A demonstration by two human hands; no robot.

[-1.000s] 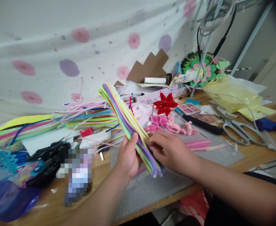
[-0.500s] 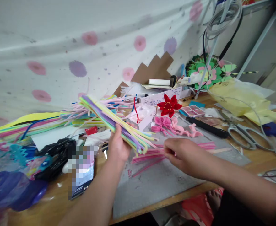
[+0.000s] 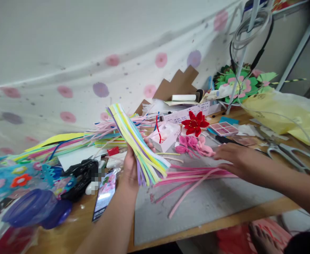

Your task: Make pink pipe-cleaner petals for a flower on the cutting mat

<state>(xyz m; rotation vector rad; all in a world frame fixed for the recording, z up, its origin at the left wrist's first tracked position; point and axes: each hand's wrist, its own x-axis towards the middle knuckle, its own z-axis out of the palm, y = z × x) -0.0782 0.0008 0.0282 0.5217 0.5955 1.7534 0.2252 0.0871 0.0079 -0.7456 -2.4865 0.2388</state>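
My left hand [image 3: 131,164] is closed around a bundle of pipe cleaners [image 3: 137,144] in yellow, white, purple and mint. The bundle tilts over the left side of a grey mat [image 3: 155,225], its lower ends fanned out. My right hand [image 3: 230,158] has its fingers apart over the mat's right part. Just beneath it lie pink pipe cleaners [image 3: 189,174], one paler pink pipe cleaner [image 3: 189,194] angled across them with its upper end close to my fingertips. Behind them are pink pipe-cleaner shapes [image 3: 194,144] and a red flower [image 3: 195,123].
A white box [image 3: 168,137] stands behind the mat. More pipe cleaners [image 3: 72,143] lie back left. A phone [image 3: 105,194], a black bag [image 3: 82,176] and a purple container [image 3: 35,208] are on the left. Scissors [image 3: 289,155] and yellow wrapping [image 3: 284,113] lie right.
My right hand has moved right and its fingers have opened. A pale pink pipe cleaner now lies angled across the pink ones. The bundle in my left hand has turned, its ends more fanned.
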